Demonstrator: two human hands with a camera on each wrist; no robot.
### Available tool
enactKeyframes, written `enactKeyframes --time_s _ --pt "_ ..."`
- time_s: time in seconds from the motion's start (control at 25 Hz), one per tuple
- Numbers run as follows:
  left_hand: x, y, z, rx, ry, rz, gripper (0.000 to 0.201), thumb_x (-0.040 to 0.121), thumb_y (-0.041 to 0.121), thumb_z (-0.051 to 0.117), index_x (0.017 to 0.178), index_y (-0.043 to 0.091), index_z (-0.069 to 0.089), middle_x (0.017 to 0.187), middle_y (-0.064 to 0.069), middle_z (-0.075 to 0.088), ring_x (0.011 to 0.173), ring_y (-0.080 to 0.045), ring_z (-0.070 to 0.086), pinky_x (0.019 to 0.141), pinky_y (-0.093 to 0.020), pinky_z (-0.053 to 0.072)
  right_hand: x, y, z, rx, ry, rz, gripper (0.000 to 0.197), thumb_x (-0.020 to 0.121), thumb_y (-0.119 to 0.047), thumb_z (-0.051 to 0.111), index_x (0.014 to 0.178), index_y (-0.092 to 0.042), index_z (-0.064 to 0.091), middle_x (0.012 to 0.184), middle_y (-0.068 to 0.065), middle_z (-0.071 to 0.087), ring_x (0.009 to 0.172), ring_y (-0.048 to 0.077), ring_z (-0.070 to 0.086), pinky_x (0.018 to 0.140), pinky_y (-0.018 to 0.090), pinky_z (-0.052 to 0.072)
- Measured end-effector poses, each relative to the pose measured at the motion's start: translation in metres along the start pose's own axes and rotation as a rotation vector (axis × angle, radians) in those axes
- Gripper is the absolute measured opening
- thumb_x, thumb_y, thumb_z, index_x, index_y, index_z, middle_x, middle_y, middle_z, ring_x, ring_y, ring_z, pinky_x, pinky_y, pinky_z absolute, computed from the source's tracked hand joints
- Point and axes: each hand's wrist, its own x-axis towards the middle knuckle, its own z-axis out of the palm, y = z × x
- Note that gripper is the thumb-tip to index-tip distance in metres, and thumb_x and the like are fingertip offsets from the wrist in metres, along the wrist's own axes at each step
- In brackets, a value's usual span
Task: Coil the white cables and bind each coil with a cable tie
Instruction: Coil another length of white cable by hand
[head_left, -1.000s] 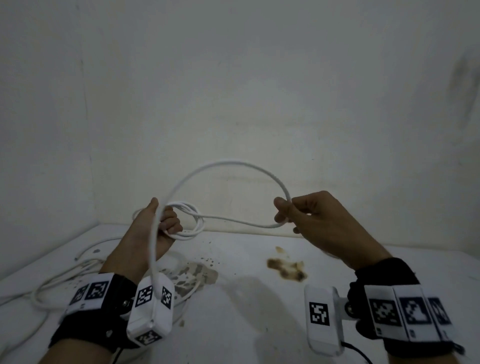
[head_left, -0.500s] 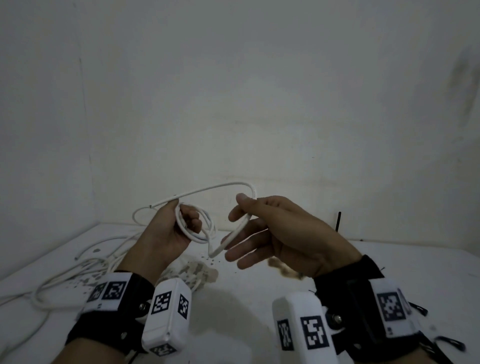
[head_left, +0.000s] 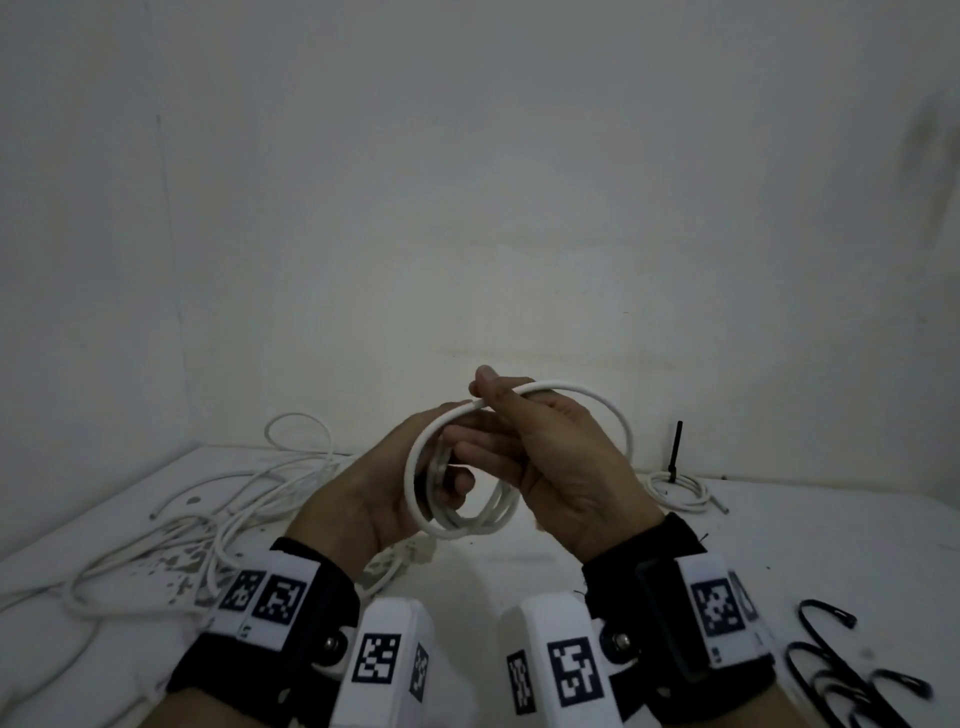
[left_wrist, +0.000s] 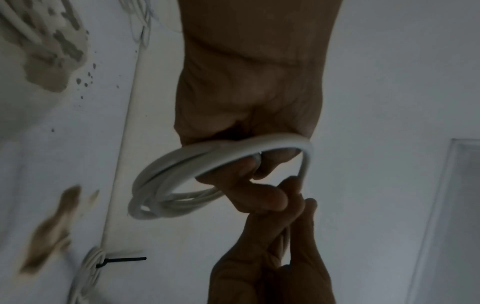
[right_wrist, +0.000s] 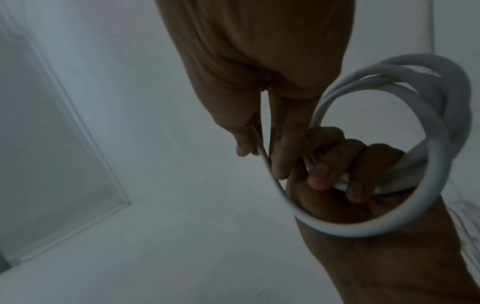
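Above the white table (head_left: 571, 566), left hand (head_left: 363, 499) gripping the cable coil (head_left: 467, 525), right hand (head_left: 566, 467) pinching its outer loop, loose white cables (head_left: 208, 525) left, tied coil (head_left: 675, 491) behind, black cable ties (head_left: 852, 675) right.

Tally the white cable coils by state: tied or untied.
bound white cable coil, closed by a black cable tie: 1
unbound white cable coil, held: 1
Total: 2
The loose white cable tangle is left uncounted.
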Motion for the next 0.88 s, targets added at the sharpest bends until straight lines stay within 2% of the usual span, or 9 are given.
enactKeyframes --time_s 0.2,0.28,0.36,0.44,0.56,0.68,0.72,0.8,0.88 --pt "-0.003 0.002 0.004 -0.074 -0.085 -0.077 0.028 0.080 0.033 0.056 0.061 0.012 0.057 0.046 -0.002 0.053 0.027 -0.010 0.046 0.028 -0.014 0.031 0.008 0.003 -0.017 -0.009 0.172 -0.129 0.019 0.090 -0.017 0.072 0.092 0.001 0.068 0.079 0.019 0.070 0.064 0.026 0.072 0.055 0.025 0.060" --pt "-0.003 0.001 0.005 -0.117 -0.085 -0.115 0.033 0.085 0.035 0.052 0.060 0.013 0.054 0.043 0.001 0.047 0.026 -0.009 0.041 0.029 -0.015 0.030 0.011 0.008 -0.023 -0.028 0.237 -0.142 0.019 0.089 -0.019 0.073 0.090 0.000 0.069 0.076 0.017 0.070 0.064 0.027 0.072 0.055 0.027 0.059" --pt "-0.003 0.003 0.005 -0.160 -0.088 -0.144 0.038 0.088 0.040 0.049 0.060 0.014 0.049 0.040 0.004 0.039 0.025 -0.007 0.033 0.029 -0.015 0.028 0.012 0.013 -0.027 -0.079 0.286 -0.126 0.026 0.088 -0.026 0.075 0.091 -0.001 0.071 0.070 0.013 0.068 0.055 0.024 0.067 0.051 0.028 0.057" --pt "-0.004 0.004 0.004 -0.188 -0.099 -0.133 0.040 0.086 0.047 0.053 0.063 0.015 0.045 0.037 0.007 0.030 0.023 -0.005 0.026 0.030 -0.015 0.021 0.011 0.015 -0.028 -0.168 0.259 -0.115 0.030 0.087 -0.034 0.075 0.089 -0.004 0.074 0.066 0.010 0.064 0.052 0.021 0.061 0.050 0.027 0.054" --pt "-0.004 0.009 0.001 -0.248 -0.077 -0.050 0.041 0.088 0.046 0.056 0.064 0.017 0.039 0.035 0.008 0.024 0.021 -0.003 0.022 0.029 -0.015 0.015 0.009 0.011 -0.028 -0.545 0.215 -0.137 0.030 0.078 -0.036 0.083 0.085 -0.010 0.069 0.064 0.002 0.059 0.051 0.012 0.051 0.050 0.024 0.041" --pt "-0.006 0.013 0.001 -0.297 -0.043 0.021 0.042 0.090 0.040 0.055 0.059 0.017 0.039 0.035 0.008 0.023 0.020 -0.003 0.020 0.028 -0.014 0.015 0.009 0.014 -0.027 -0.961 0.237 -0.068 0.048 0.072 -0.039 0.085 0.098 -0.021 0.050 0.090 0.000 0.060 0.072 0.015 0.057 0.057 0.026 0.042" --pt "-0.007 0.013 0.003 -0.276 -0.025 0.035 0.042 0.089 0.039 0.056 0.059 0.017 0.039 0.035 0.008 0.023 0.021 -0.003 0.020 0.028 -0.014 0.015 0.008 0.018 -0.025 -0.986 0.206 -0.020 0.046 0.075 -0.037 0.082 0.101 -0.022 0.047 0.095 0.003 0.061 0.075 0.018 0.060 0.058 0.031 0.049" --pt "-0.007 0.012 0.005 -0.176 0.046 0.056 0.042 0.089 0.037 0.060 0.059 0.017 0.039 0.038 0.007 0.022 0.022 -0.004 0.018 0.029 -0.015 0.016 0.007 0.024 -0.019 -0.852 0.120 0.044 0.030 0.088 -0.021 0.069 0.108 -0.018 0.046 0.098 0.014 0.065 0.073 0.025 0.068 0.063 0.042 0.062" --pt "-0.006 0.012 0.003 -0.083 0.134 0.066 0.044 0.091 0.035 0.062 0.060 0.017 0.037 0.040 0.006 0.022 0.024 -0.004 0.017 0.030 -0.016 0.017 0.004 0.024 -0.016 -0.646 0.014 0.094 0.024 0.095 -0.007 0.053 0.116 -0.012 0.043 0.101 0.023 0.065 0.069 0.030 0.070 0.064 0.046 0.063"
